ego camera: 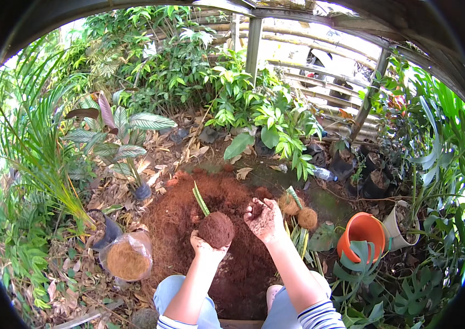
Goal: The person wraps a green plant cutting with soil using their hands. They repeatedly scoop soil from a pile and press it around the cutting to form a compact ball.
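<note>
My left hand [208, 246] cups a round ball of brown coir or soil [216, 230] from below. A narrow green leaf cutting [200, 199] with pale edges stands up out of the ball, leaning left. To its right, my right hand [263, 220] is raised, palm up, fingers curled and coated in the brown material; whether it holds a pinch of it is unclear. Beneath both hands spreads a heap of reddish-brown coir [171, 230]. Two fibre-wrapped balls, one larger [288, 204] and one smaller [307, 218], lie beyond my right hand, near a striped leaf cutting [295, 196].
A clear plastic bag of tan fibre [127, 260] stands at left, beside a black plant bag [107, 230]. An orange bucket [362, 236] and a whitish pot [401, 226] tilt at right. Further back lie a plastic bottle [324, 173] and black nursery bags [375, 185].
</note>
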A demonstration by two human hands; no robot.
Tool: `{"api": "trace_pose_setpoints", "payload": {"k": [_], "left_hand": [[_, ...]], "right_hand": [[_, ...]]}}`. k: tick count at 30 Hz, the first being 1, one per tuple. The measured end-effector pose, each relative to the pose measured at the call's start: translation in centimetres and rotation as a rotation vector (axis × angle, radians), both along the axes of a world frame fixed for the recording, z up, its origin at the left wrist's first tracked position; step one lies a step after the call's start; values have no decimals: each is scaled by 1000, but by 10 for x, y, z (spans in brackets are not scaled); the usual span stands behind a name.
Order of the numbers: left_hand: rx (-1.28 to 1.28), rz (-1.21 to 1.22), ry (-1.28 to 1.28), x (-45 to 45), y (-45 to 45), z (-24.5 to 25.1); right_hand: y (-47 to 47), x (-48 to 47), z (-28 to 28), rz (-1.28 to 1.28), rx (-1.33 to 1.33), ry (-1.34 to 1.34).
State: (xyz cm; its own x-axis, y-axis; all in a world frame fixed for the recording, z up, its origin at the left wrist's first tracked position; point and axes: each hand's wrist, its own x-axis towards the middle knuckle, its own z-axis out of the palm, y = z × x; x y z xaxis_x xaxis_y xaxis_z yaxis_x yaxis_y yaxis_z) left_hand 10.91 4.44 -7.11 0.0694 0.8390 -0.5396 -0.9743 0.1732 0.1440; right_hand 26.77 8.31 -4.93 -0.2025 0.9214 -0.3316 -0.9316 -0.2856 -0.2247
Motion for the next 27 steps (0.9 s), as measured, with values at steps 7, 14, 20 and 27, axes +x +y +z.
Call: {"api": "trace_pose_setpoints", "payload": {"k": [7, 14, 20, 27], "left_hand": [[9, -2, -59, -7, -2, 4], [21, 11, -51, -7, -1, 4], [15, 5, -59, -7, 0, 4], [15, 2, -79, -9, 0, 3]], "right_hand": [[2, 0, -6, -31, 73, -47], [6, -2, -14, 40, 152, -255], [6, -2, -17, 44, 146, -347], [4, -4, -13, 26, 112, -446]]}}
